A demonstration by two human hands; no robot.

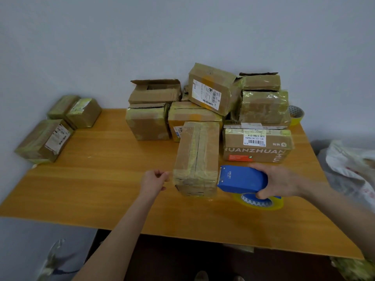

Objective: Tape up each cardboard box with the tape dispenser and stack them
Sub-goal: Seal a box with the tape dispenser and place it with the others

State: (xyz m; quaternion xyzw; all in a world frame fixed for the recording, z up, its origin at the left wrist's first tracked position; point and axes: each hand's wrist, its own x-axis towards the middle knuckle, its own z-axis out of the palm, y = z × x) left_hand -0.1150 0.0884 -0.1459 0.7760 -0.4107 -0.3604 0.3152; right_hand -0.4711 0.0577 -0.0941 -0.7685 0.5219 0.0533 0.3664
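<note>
Dispenser (242, 179) met the box (197, 157) at its near right edge.
The right hand (282, 182) gripped the dispenser. The left hand (155, 181) sat curled just left of the box, and I could not tell if it held anything. Bare table (101, 189) lay left of the box, a pile (211, 92) crowded behind it, and three boxes (46, 138) stood far left.

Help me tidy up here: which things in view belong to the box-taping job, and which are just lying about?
For the job:
blue tape dispenser, gripped by the right hand
cardboard box at the front
pile of boxes behind it
three boxes at the left

Lying about:
spare tape roll at the far right corner
white plastic bag beside the table
</note>
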